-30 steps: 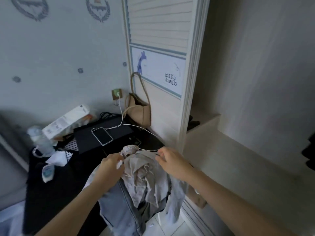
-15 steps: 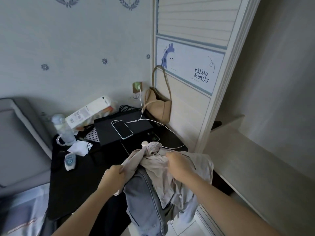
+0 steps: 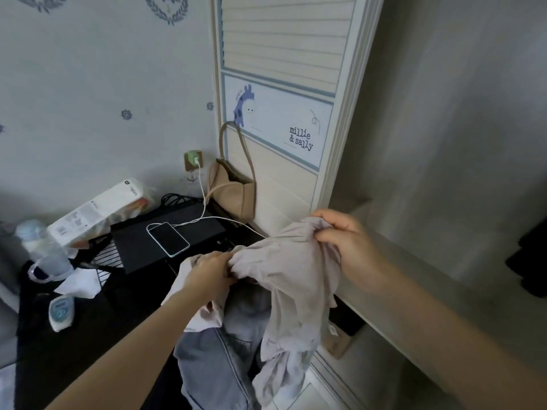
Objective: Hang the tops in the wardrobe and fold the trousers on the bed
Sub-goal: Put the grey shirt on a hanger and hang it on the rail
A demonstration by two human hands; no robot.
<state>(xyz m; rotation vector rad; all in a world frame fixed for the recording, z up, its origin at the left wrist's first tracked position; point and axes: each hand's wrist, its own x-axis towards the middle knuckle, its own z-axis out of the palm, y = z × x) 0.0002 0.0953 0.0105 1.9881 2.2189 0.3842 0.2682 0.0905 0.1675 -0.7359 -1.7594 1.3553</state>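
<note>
Since 0.5 s ago your right hand (image 3: 352, 247) has lifted up and out toward the wardrobe opening (image 3: 444, 143), pulling the beige top (image 3: 296, 279) wider between your 2 hands, and your view has tipped slightly up. Your right fingers are curled tight on a bunched edge of the top, just in front of the wardrobe shelf (image 3: 414, 279). Your left hand (image 3: 213, 273) pinches another gathered fold of the same top, lower and to the left, over the edge of the dark tabletop (image 3: 88, 335). You hold the top in the air, so it sags between your hands and hangs down in a long fold. Behind and under it hang the blue-grey denim trousers (image 3: 219, 365); you cannot tell from this view what carries them. On the tabletop a phone (image 3: 168, 239) lies face up on a black flat box (image 3: 177, 232), with a white cable (image 3: 204, 199) running up to a green charger (image 3: 192, 158) in the wall. A tan bag (image 3: 233, 190) stands against the louvred wardrobe door (image 3: 281, 113). Further left you have a white carton (image 3: 94, 211), a clear bottle (image 3: 38, 247) and a crumpled tissue (image 3: 78, 284).
</note>
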